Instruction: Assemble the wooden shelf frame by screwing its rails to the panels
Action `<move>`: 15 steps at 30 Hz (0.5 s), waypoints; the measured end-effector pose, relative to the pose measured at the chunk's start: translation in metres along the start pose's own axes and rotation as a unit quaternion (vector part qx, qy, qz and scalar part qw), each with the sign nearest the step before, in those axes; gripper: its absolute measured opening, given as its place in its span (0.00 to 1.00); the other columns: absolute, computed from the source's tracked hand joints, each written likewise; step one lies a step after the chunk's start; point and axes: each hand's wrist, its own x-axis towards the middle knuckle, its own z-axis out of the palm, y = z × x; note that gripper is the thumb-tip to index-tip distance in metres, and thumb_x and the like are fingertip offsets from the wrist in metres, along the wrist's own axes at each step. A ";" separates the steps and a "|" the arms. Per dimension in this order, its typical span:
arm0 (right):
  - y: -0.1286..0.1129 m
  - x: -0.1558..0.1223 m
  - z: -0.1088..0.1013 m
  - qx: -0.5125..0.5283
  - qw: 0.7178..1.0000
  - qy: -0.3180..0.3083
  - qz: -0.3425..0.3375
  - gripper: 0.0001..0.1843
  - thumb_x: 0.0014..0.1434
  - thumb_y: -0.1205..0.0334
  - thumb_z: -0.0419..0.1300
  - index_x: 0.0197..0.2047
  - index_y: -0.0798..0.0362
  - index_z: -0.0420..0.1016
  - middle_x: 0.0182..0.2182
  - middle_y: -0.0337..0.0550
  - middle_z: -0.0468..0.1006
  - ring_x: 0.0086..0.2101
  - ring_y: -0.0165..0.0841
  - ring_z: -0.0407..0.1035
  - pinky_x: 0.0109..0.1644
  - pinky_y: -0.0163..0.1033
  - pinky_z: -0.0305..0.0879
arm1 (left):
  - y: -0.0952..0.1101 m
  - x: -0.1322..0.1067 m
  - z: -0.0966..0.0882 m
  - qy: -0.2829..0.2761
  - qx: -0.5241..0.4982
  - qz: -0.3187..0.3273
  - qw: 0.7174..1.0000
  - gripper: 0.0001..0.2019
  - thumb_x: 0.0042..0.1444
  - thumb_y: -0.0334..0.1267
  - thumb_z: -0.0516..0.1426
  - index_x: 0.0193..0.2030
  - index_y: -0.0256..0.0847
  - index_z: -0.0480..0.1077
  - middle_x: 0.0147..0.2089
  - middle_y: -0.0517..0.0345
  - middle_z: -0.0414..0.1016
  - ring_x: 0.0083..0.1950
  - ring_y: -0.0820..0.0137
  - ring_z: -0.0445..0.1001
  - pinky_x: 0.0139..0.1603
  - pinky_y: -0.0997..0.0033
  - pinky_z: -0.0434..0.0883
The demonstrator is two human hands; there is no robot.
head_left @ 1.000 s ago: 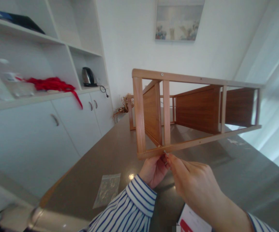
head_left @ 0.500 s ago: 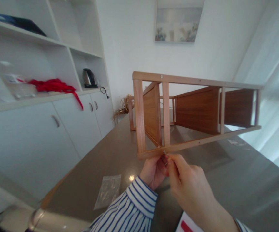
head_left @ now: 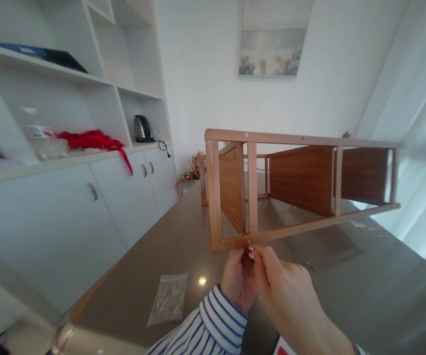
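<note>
Thumb and forefinger of our right hand [head_left: 290, 288] are pressed together on a small metal screw [head_left: 250, 244], its tip at the lower rail [head_left: 279, 233] of the wooden shelf [head_left: 301, 177], near the shelf's left end. That hand comes in from below and to the right of this end, knuckles up, back of the hand toward us, with the other fingers folded under and the forearm slanting up to the rail. Our left hand [head_left: 240, 282] sits just below the same stretch of rail, palm turned up and toward the right hand, its fingers curled upward close to the screw; we cannot tell whether they grip anything. Its wrist bends slightly where the striped sleeve [head_left: 225, 320] ends, lower than the shelf's left corner. As for the shelf, it lies on its side on the table [head_left: 364, 291], open frame facing us, beyond both hands. Nearer to us than its left corner lies a clear bag of small parts [head_left: 169, 298], and a loose metal piece [head_left: 310, 266] rests in front of its lower rail.
</note>
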 end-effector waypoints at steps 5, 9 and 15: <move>-0.003 0.004 -0.001 -0.020 1.000 0.013 -0.008 0.13 0.64 0.66 0.44 0.32 0.52 0.67 0.14 0.36 0.72 0.13 0.31 0.67 0.19 0.36 0.44 | 0.007 -0.006 0.004 -0.026 -0.051 -0.006 0.998 0.06 0.51 0.29 0.53 0.26 0.35 0.69 0.25 0.59 0.68 0.27 0.77 0.68 0.34 0.78 0.67; -0.002 0.010 -0.004 -0.020 1.000 0.008 -0.006 0.13 0.64 0.65 0.45 0.32 0.52 0.67 0.14 0.36 0.72 0.13 0.32 0.67 0.18 0.35 0.44 | 0.013 -0.013 0.006 -0.072 -0.071 0.021 0.995 0.07 0.46 0.32 0.53 0.28 0.34 0.72 0.30 0.54 0.73 0.33 0.72 0.72 0.41 0.74 0.70; -0.001 0.011 -0.003 -0.018 0.999 0.020 -0.018 0.14 0.63 0.66 0.44 0.31 0.53 0.68 0.13 0.36 0.71 0.13 0.32 0.66 0.18 0.35 0.44 | 0.006 -0.010 0.001 -0.069 0.004 0.038 0.997 0.08 0.52 0.41 0.59 0.33 0.37 0.73 0.31 0.58 0.74 0.36 0.73 0.74 0.45 0.73 0.70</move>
